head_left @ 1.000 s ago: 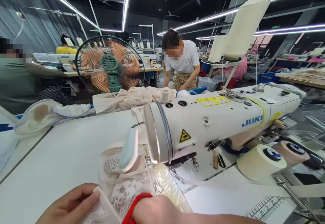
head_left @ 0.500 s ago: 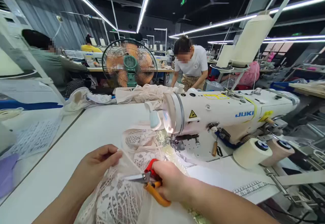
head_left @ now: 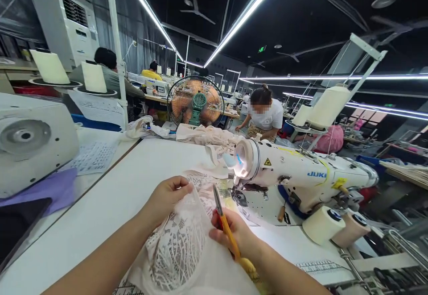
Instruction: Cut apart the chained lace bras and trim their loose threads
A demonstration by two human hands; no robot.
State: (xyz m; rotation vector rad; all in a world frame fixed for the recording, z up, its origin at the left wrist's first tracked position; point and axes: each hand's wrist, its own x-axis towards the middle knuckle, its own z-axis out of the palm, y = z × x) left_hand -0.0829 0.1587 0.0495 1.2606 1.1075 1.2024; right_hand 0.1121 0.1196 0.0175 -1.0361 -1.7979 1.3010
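My left hand (head_left: 172, 197) pinches the upper edge of a cream lace bra (head_left: 180, 246), whose lace cup hangs below the fingers and spreads toward me over the table. In my right hand (head_left: 239, 232) is a pair of scissors (head_left: 227, 232) with orange and red handles. Their blades point up and away from me, just right of the lace, and look closed. More of the pale lace fabric (head_left: 200, 181) lies beyond my hands, beside the needle area of a white sewing machine (head_left: 297, 163).
A heap of cream garments (head_left: 210, 135) lies along the table's far edge. Thread cones (head_left: 323, 224) stand at the right. To the left are a purple cloth (head_left: 53, 188), written sheets (head_left: 92, 154) and another machine (head_left: 33, 143). A person (head_left: 265, 112) bends beyond a large fan (head_left: 195, 101).
The scissors have swung from pointing left across the fabric to pointing upward, away from the lace. My left hand still pinches the bra edge. The camera view has shifted left and upward.
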